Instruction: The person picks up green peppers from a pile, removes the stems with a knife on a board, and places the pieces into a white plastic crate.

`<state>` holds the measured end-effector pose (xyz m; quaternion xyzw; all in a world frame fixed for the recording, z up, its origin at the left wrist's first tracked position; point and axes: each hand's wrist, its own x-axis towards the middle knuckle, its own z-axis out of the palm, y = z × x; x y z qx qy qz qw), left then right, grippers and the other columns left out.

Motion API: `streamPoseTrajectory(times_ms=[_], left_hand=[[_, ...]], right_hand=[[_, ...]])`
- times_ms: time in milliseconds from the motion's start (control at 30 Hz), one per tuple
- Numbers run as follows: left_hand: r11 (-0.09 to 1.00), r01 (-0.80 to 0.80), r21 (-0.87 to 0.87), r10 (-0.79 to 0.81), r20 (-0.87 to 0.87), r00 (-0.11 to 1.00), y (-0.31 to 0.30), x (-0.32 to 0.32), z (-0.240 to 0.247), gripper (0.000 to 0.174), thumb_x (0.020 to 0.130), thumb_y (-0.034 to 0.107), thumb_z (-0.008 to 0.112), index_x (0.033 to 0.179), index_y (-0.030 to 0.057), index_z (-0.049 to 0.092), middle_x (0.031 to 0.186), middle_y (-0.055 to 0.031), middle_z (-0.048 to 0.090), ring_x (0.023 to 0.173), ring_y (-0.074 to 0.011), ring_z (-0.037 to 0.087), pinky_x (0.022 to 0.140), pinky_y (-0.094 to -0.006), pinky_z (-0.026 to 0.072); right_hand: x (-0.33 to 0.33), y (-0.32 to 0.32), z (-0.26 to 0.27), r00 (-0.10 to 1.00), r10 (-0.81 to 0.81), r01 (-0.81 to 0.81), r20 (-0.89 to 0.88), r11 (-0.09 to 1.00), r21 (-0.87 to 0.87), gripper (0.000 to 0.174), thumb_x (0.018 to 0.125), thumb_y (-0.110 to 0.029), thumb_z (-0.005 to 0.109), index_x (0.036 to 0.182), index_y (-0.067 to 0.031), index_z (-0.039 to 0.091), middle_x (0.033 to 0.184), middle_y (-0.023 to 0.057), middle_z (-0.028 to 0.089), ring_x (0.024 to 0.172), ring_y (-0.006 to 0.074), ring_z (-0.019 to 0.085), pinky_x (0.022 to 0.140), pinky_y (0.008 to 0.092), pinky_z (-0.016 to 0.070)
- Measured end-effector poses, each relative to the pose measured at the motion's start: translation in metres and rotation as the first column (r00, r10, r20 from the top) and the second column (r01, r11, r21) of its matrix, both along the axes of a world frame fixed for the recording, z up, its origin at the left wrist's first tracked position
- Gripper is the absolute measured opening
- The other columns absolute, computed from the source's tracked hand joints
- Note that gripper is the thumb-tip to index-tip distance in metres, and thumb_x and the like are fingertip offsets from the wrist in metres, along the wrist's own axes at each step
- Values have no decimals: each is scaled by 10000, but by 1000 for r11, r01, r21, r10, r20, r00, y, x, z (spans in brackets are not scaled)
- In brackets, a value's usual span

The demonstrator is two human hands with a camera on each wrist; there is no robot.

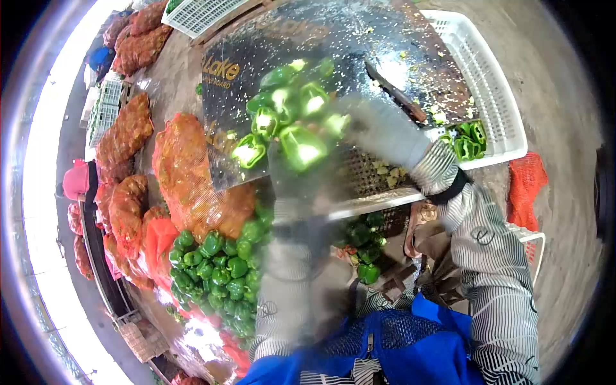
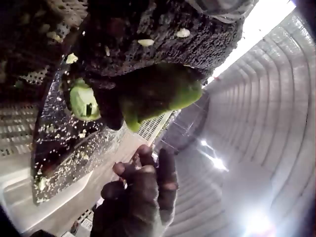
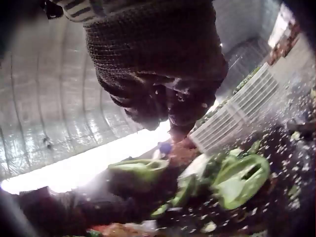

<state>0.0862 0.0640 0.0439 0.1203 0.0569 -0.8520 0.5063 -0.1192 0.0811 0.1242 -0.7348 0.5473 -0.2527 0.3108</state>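
Observation:
In the left wrist view my gloved left hand grips a green pepper piece; seeds cling to the glove. The head view shows that hand blurred, below a cut pepper. My right hand, also blurred, is right of the pepper pile. Its fingers are partly bent and apart in the left wrist view, with nothing visible between them. Seen from the right wrist, the hand hangs above cut peppers. Several pepper halves lie on the dark board.
A knife lies on the seed-strewn board. The white crate extends along the right, with cut pepper pieces at its near corner. Whole green peppers are heaped at lower left beside filled net sacks.

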Motion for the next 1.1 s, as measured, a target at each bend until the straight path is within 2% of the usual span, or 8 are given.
streamPoseTrajectory(times_ms=[200, 267, 367, 433, 600, 733, 800, 1100], left_hand=[[946, 256, -196, -131, 493, 860, 47, -21, 33, 457, 1026, 353, 402, 1366, 48, 414, 1320, -225, 509, 1166, -332, 571, 959, -459, 526], [415, 333, -847, 422, 503, 754, 53, -20, -12, 430, 1026, 310, 416, 1349, 30, 456, 1288, -191, 558, 1146, -289, 590, 963, -434, 527], [479, 668, -570, 348, 822, 451, 75, -4, 13, 804, 731, 131, 826, 1414, 54, 411, 1407, -138, 484, 1227, -259, 536, 1032, -398, 470], [-46, 744, -666, 834, 384, 395, 71, -18, 41, 815, 725, 108, 820, 1400, -20, 381, 1310, -168, 521, 1107, -274, 603, 892, -343, 560], [797, 446, -408, 128, 835, 535, 85, -21, 32, 759, 732, 22, 790, 1391, 42, 416, 1269, -157, 542, 1082, -249, 616, 861, -352, 578], [811, 475, -343, 115, 888, 444, 74, -11, 18, 403, 899, 142, 584, 1278, 25, 509, 1154, -129, 608, 1044, -231, 592, 815, -385, 575], [990, 126, -64, -106, 250, 962, 57, -10, 0, 392, 937, 289, 535, 1218, 15, 546, 1070, -134, 611, 986, -275, 602, 784, -402, 577], [974, 225, 33, -185, 691, 699, 70, -40, 33, 356, 1012, 253, 472, 1292, 40, 529, 1242, -152, 603, 1073, -229, 617, 880, -370, 560]], right_hand=[[31, 62, -34, 945, 196, -253, -261, 945, -207, 347, 856, -100, 574, 1190, -6, 575, 1166, 212, 619, 974, 354, 657, 880, 432, 540], [16, 83, -16, 929, 260, -283, 264, 958, 51, 380, 851, -132, 610, 1209, -9, 572, 1193, 237, 594, 963, 347, 659, 860, 417, 545], [6, 91, -18, 927, 114, -239, 358, 915, 327, 457, 833, -230, 651, 1221, 3, 588, 1002, 132, 672, 695, 149, 648, 653, 287, 540], [11, 97, -20, 939, 74, -223, 335, 873, 433, 454, 817, -231, 677, 1188, 19, 598, 1011, 128, 680, 704, 153, 666, 656, 265, 542], [27, 90, -49, 935, 18, -40, 355, 998, 55, 354, 792, -119, 636, 1103, 44, 598, 1030, 184, 637, 896, 274, 641, 826, 371, 511], [24, 81, -37, 946, -165, 164, 280, 986, 27, 299, 799, -75, 588, 1071, 50, 600, 1072, 213, 614, 1010, 346, 616, 937, 419, 481], [16, 80, -32, 989, -147, 147, 2, 989, 29, 341, 785, -87, 624, 1116, -8, 608, 1112, 191, 602, 1009, 311, 622, 929, 402, 493], [22, 76, -47, 988, 129, -128, -85, 992, 20, 410, 803, -387, 691, 963, -13, 638, 909, 170, 632, 834, 316, 649, 737, 413, 540]])
